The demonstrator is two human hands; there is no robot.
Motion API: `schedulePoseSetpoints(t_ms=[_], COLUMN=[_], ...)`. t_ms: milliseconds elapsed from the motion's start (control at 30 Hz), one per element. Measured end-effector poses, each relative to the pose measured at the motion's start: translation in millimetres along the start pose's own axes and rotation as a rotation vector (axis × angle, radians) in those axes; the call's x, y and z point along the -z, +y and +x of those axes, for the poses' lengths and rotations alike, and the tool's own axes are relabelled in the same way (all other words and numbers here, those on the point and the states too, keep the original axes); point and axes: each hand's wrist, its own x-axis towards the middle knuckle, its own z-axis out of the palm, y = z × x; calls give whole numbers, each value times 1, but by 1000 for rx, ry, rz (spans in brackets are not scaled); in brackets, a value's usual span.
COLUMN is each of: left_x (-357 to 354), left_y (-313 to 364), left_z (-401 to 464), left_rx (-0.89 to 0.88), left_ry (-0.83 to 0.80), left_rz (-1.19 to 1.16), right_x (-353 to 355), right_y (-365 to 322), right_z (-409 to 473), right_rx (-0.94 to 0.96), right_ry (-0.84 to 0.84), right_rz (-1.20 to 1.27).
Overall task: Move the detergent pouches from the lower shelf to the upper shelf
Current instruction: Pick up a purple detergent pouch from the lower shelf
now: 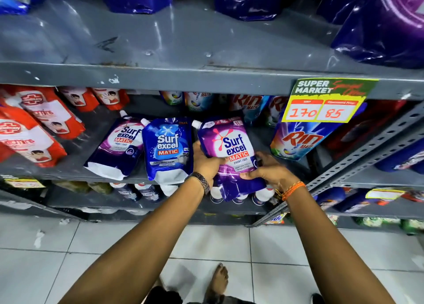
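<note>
A purple Surf Excel Matic pouch [231, 152] leans out over the front edge of the lower shelf [68, 170]. My left hand [206, 161] grips its left side and my right hand [268, 170] grips its lower right side. To its left on the same shelf stand a blue Surf Excel pouch [168, 147] and another purple Surf Excel pouch [119, 145]. The grey upper shelf [160, 42] has bare metal in the middle, with purple pouches [247, 0] standing at its back.
Red refill pouches [34, 124] fill the lower shelf's left. A Rin pouch [298, 140] stands at the right under a yellow price tag [325, 101]. A slotted metal upright [358, 156] runs down the right side. White-capped bottles [146, 189] sit one shelf below, above a tiled floor.
</note>
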Motion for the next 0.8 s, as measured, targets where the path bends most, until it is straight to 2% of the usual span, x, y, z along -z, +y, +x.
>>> schedulePoseSetpoints(t_ms=[200,333,533,800], left_x=[-6,-14,-23,-15], left_y=[35,49,41,46], left_z=[8,23,44,45], left_rx=[-230,-315,-304,-352], left_ry=[-85,-101,-58,-110], left_rz=[81,152,259,339], right_x=[-10,-24,-39,-51], right_y=[-17,-25,-24,-21], right_z=[-2,11,24,25], right_rx=[274,394,400,406], right_ry=[183,331,535,597], right_rz=[113,208,207,208])
